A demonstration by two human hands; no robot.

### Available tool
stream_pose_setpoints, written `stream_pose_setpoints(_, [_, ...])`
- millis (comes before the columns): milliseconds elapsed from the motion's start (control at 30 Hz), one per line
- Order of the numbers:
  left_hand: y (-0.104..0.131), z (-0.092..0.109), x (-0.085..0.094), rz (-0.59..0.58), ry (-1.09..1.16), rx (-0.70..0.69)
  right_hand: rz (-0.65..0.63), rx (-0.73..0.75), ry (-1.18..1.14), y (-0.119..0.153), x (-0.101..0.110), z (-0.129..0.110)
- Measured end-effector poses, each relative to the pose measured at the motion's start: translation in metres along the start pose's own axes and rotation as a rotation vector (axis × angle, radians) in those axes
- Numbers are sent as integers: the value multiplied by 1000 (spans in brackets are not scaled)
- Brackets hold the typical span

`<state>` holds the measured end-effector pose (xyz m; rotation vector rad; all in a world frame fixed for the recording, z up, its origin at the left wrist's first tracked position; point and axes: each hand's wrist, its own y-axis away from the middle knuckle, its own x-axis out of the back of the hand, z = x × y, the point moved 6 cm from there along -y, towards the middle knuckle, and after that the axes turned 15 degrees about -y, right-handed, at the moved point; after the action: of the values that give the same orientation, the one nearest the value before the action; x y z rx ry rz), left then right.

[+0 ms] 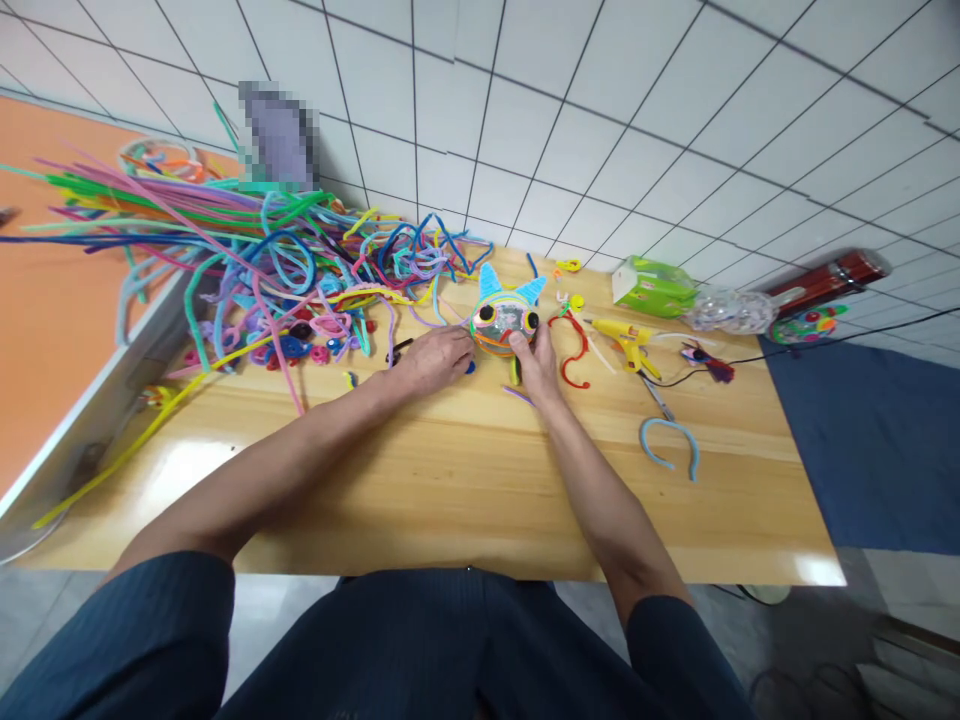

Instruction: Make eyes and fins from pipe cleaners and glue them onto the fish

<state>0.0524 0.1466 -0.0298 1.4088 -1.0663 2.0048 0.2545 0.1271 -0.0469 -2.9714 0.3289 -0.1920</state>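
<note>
A small animal-head figure [499, 322] with blue pointed ears, round black eyes ringed in yellow and a clear, shiny middle sits upright at the table's centre. My right hand [538, 365] grips its right side, thumb on the front and fingers behind. At the left edge of the figure is my left hand [442, 358], its fingers bent and closed against it; the fingertips are partly hidden. A red curved pipe cleaner [576, 350] lies just right of my right hand. Beside my left hand are a dark blue round piece and a small black item [399, 350].
A large heap of colourful pipe cleaners [277, 250] covers the table's left. To the right lie a yellow glue gun [628, 340] with a black cord, scissors [658, 398], a light-blue curved pipe cleaner [670, 425], a green packet [654, 288] and a red flask [836, 280]. A tiled wall [525, 130] stands behind.
</note>
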Motion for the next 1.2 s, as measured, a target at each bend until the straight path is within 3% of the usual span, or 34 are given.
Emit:
stream_pose_setpoints(133, [6, -11, 13, 134, 232, 181, -102, -14, 71, 6, 4, 2])
stream_pose_setpoints(267, [19, -17, 20, 258, 416, 325, -253, 109, 265, 12, 7, 3])
stream_pose_setpoints(400, [19, -10, 15, 213, 495, 296, -300, 207, 386, 11, 7, 3])
stream_pose_setpoints(600, [13, -10, 10, 183, 533, 341, -330, 243, 313, 6, 7, 2])
stream_pose_setpoints(767, [19, -7, 15, 225, 418, 348, -242, 195, 326, 8, 15, 13])
stream_pose_setpoints(833, [24, -1, 15, 203, 330, 304, -217, 187, 327, 10, 16, 16])
stream_pose_setpoints(1000, [29, 25, 3, -33, 81, -1, -197, 186, 315, 12, 17, 18])
stream_pose_setpoints(1200, [28, 27, -4, -41, -65, -33, -241, 176, 302, 10, 16, 14])
